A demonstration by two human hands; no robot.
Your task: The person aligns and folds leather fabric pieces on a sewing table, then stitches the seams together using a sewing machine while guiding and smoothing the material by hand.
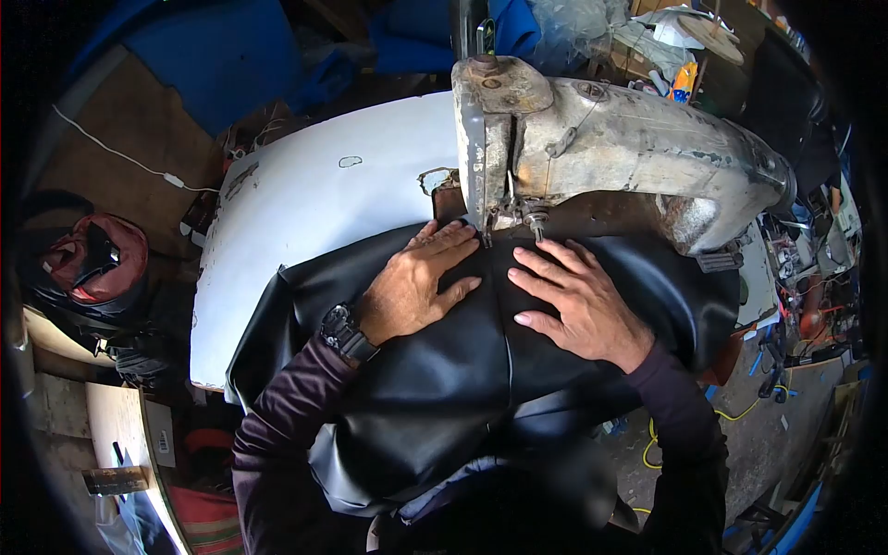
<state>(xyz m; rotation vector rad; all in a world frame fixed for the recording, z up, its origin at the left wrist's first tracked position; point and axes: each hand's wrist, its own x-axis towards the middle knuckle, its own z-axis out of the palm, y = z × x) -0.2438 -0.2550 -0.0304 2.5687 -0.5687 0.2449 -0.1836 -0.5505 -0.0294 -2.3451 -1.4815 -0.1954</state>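
Note:
A large piece of black leather-like material [416, 379] with a seam down its middle lies under the worn sewing machine [638, 139] and drapes over the table's near edge. My left hand [416, 282] rests flat on it to the left of the seam, fingertips close to the presser foot [487, 239]. On the other side of the seam, my right hand [583, 301] presses down with its fingers spread. Neither hand grips anything. The needle's tip is too small to make out.
The white table top [324, 203] extends to the left. A red and black bag [106, 259] sits beyond its left side. Scattered tools and a yellow cable [652, 449] lie on the right. Blue material [213, 65] is at the back.

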